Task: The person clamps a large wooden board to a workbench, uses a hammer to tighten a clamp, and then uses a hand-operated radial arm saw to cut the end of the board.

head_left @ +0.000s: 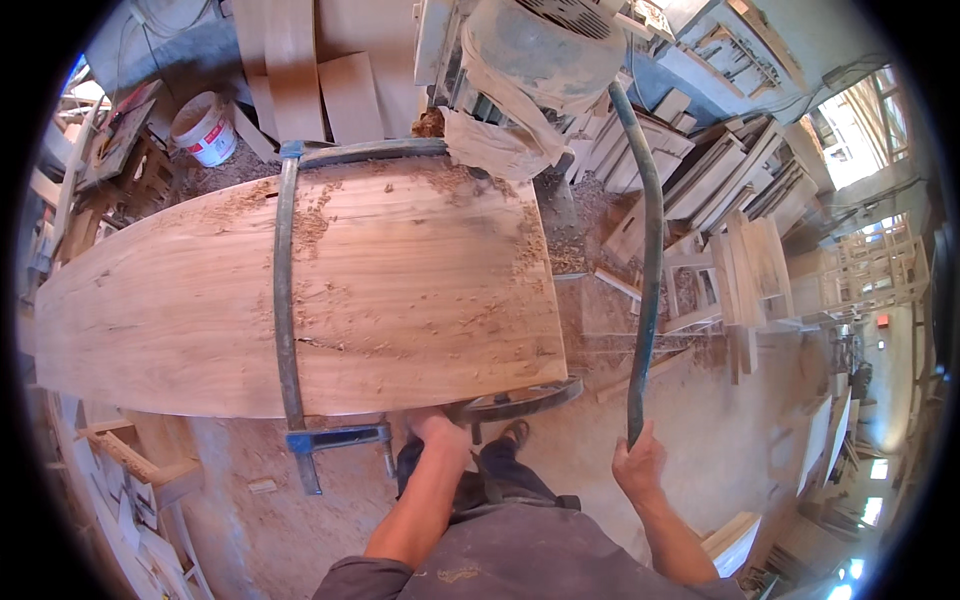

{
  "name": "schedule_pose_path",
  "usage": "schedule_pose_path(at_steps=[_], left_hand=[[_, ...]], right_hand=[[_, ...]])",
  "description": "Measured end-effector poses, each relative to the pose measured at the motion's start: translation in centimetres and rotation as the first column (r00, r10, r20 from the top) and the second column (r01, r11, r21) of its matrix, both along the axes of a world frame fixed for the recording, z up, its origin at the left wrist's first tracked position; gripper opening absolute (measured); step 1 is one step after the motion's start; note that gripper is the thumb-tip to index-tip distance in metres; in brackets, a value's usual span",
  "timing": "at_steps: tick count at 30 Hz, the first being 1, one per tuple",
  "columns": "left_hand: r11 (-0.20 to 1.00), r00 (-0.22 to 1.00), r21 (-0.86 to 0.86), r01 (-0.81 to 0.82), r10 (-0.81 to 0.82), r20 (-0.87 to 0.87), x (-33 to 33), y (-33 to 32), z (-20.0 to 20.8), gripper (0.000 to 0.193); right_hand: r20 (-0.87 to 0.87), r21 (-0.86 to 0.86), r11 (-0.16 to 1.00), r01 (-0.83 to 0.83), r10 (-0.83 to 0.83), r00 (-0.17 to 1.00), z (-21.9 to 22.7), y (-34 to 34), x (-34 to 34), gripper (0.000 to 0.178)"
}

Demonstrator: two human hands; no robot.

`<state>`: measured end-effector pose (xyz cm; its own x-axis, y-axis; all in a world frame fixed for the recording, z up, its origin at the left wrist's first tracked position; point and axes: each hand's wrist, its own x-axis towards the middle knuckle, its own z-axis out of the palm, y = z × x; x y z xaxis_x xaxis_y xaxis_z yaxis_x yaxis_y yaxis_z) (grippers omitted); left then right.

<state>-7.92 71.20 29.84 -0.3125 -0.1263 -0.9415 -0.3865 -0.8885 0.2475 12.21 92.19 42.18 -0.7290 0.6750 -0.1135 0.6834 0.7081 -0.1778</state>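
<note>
A broad wooden panel [430,290], strewn with shavings, lies before me. Across it runs a metal bar clamp [285,290], its blue screw end [340,438] hanging over the near edge. My left hand [438,430] is at that near edge, right of the blue end; its fingers are hidden at the panel's underside. Beside it a dark curved metal piece [520,402] sticks out from under the panel. My right hand [640,462] is closed round the lower end of a long metal bar [650,250], held apart from the panel on the right.
Another metal bar [372,151] lies along the panel's far edge. Behind it stands a dusty machine [540,55] draped with cloth [500,145]. A white bucket [205,130] is at the far left. Stacked boards [730,180] and wooden frames [750,270] stand on the right.
</note>
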Motion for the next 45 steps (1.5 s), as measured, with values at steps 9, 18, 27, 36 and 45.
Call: schedule_pose_path(at_steps=[9, 18, 27, 36, 45], left_hand=[[0.892, 0.833, 0.323, 0.318, -0.1, -0.544, 1.5, -1.9, -16.3, 0.043], [0.87, 0.828, 0.291, 0.398, -0.203, -0.522, -0.5, 0.2, -18.7, 0.04], [0.855, 0.804, 0.226, 0.467, -0.304, -0.512, 0.8, -1.1, -19.5, 0.038], [0.865, 0.821, 0.219, 0.451, -0.305, -0.482, -0.1, -1.0, -19.8, 0.036], [0.903, 0.873, 0.229, 0.364, -0.244, -0.423, -1.6, 2.2, -17.8, 0.034]], right_hand=[[0.051, 0.019, 0.999, 0.026, -0.027, 0.998, 4.6, 1.5, 0.8, 0.03], [0.057, -0.061, 0.997, 0.044, -0.04, 0.998, 11.9, 2.5, 0.8, 0.033], [0.045, -0.059, 0.996, 0.067, -0.065, 0.997, 12.5, 2.2, 1.2, 0.033], [0.093, -0.009, 0.998, 0.064, -0.063, 0.994, 11.0, 2.1, 0.8, 0.031], [0.086, -0.078, 0.992, 0.103, -0.097, 0.992, 14.2, 3.3, 0.6, 0.032]])
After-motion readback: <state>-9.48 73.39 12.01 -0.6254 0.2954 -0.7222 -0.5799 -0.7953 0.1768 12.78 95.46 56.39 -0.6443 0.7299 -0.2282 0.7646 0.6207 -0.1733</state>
